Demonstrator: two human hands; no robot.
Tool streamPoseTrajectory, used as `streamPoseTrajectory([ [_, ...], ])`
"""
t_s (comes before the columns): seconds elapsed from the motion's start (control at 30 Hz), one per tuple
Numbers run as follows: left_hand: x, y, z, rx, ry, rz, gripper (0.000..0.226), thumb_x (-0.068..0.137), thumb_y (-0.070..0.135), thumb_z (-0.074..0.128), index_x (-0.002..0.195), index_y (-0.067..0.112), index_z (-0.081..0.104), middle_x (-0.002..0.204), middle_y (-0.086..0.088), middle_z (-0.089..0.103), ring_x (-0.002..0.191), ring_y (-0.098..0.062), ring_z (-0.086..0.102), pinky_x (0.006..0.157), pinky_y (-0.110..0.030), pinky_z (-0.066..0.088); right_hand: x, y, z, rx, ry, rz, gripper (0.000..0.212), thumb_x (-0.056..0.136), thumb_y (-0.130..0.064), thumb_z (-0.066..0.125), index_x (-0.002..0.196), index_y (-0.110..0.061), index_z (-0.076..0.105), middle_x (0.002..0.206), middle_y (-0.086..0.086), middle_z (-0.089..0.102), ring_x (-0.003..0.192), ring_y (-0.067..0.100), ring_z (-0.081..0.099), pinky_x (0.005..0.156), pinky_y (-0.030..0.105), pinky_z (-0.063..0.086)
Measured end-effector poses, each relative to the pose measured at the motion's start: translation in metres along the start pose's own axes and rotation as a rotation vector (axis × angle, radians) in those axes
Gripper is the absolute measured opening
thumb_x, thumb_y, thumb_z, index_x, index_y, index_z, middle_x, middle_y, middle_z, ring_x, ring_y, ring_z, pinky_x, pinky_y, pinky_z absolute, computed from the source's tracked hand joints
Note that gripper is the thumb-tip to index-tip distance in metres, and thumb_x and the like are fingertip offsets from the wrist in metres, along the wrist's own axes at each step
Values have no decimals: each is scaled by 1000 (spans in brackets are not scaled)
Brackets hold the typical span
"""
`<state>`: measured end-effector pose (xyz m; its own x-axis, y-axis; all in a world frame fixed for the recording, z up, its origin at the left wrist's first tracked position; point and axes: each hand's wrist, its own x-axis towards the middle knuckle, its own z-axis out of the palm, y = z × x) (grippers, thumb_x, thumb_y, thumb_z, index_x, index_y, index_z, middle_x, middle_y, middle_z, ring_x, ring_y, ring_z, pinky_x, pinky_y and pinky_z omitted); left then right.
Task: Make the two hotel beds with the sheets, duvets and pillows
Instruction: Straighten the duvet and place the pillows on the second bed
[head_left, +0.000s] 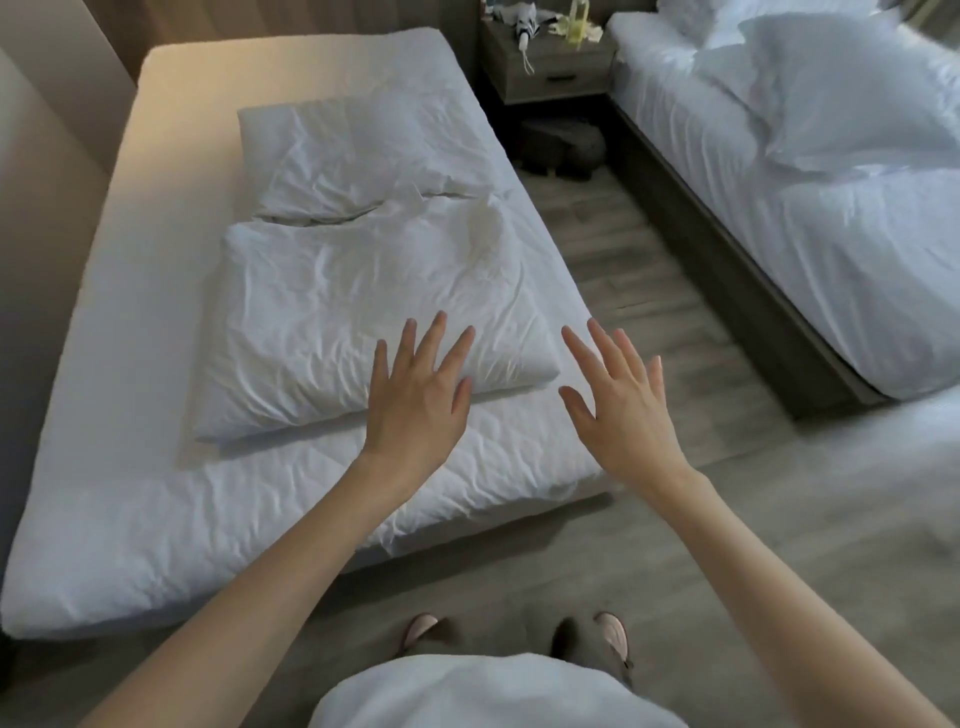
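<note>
The near bed (119, 467) on the left carries a white fitted sheet. A folded white duvet (337, 312) lies on its right half, creased, with a thick folded edge facing me. My left hand (415, 395) hovers with spread, straight fingers over the duvet's near right corner; whether it touches is unclear. My right hand (621, 405) is also spread flat, held over the bed's right edge beside the duvet, holding nothing. The second bed (831, 270) stands at the right with a rumpled white duvet and pillows (841, 93) piled at its head.
A wooden nightstand (550, 62) between the beds holds a folded umbrella and small yellow items. Dark shoes (563, 150) lie on the floor below it. A strip of wood floor (649, 312) runs between the beds. My feet show at the bottom.
</note>
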<state>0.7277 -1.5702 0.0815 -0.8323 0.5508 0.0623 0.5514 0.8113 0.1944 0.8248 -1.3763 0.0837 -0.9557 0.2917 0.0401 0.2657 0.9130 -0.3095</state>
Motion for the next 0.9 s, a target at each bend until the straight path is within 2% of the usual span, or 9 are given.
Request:
streamPoseTrajectory([
  [0.23, 37, 134, 15, 41, 44, -39, 58, 100, 48, 29, 154, 31, 12, 163, 0, 3, 150, -26, 3, 120, -49, 7, 0, 106, -48, -46, -32, -82, 61, 101, -41, 40, 154, -38, 9, 163, -5, 4, 150, 22, -2, 118, 51, 1],
  [0.43, 68, 232, 27, 15, 87, -128, 57, 102, 46, 34, 154, 31, 15, 162, 0, 6, 150, -26, 4, 118, -49, 5, 12, 194, -106, -25, -58, -150, 61, 101, -36, 43, 154, -34, 13, 163, -3, 9, 150, 24, 2, 120, 55, 7],
  [0.63, 113, 288, 33, 1, 115, -173, 55, 102, 44, 31, 153, 30, 18, 162, 2, 12, 149, -24, 6, 119, -47, 5, 60, 259, -135, -41, -50, -215, 62, 100, -37, 44, 154, -34, 14, 163, 0, 10, 150, 25, 4, 118, 54, 6],
  [0.77, 162, 314, 45, -5, 183, -182, 52, 102, 40, 38, 151, 25, 29, 158, 0, 25, 148, -25, 16, 118, -48, 11, 106, 302, -144, -26, -56, -265, 62, 101, -34, 45, 154, -34, 13, 163, -2, 9, 150, 23, 2, 120, 52, 8],
  [0.9, 222, 341, 68, -19, 190, -219, 51, 101, 38, 39, 149, 22, 33, 157, -2, 30, 146, -28, 21, 117, -49, 16, 173, 342, -149, -23, -91, -323, 61, 101, -33, 46, 155, -31, 16, 163, -2, 10, 150, 23, 4, 120, 52, 10],
])
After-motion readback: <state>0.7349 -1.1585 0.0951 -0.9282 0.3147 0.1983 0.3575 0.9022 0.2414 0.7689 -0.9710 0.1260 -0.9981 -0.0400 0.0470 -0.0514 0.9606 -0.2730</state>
